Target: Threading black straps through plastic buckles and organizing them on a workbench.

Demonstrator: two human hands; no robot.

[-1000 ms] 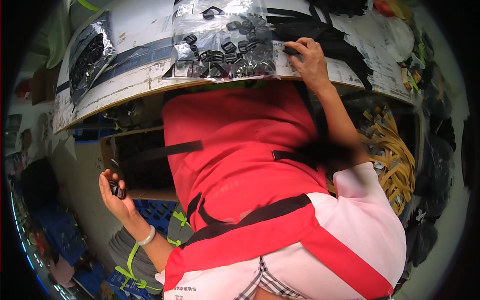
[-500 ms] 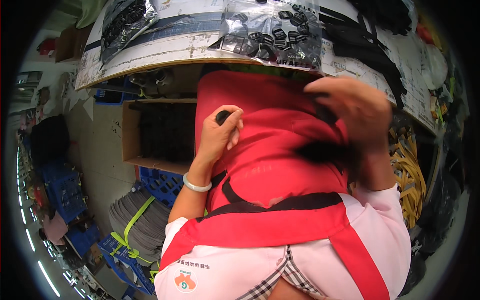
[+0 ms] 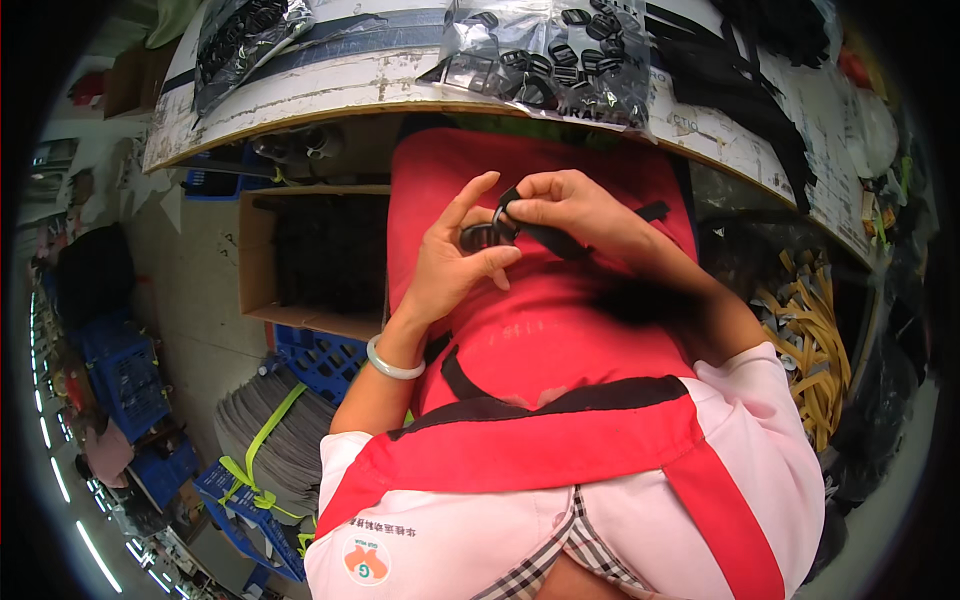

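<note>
Above the red apron [image 3: 500,335] over my lap, my two hands meet. My left hand [image 3: 440,265] holds a black plastic buckle [image 3: 480,237] between thumb and fingers, its index finger raised. My right hand [image 3: 575,205] pinches a black webbing strap [image 3: 553,240] close to its end, right at the buckle. Whether the strap end passes through the buckle's slot I cannot tell. The rest of the strap trails below my right hand and is partly hidden by it and blurred.
A clear bag of black buckles [image 3: 565,70] lies at the edge of the worktable [image 3: 390,95]; another bag [image 3: 245,45] is to its left. Black straps [image 3: 730,90] lie on the right. Beside me are a cardboard box [image 3: 258,270], bundled grey strips [image 3: 270,430] and yellow straps [image 3: 810,350].
My right hand has come in from the right to the left hand, bringing the strap end to the buckle. My left hand's fingers have spread, so the buckle shows more.
</note>
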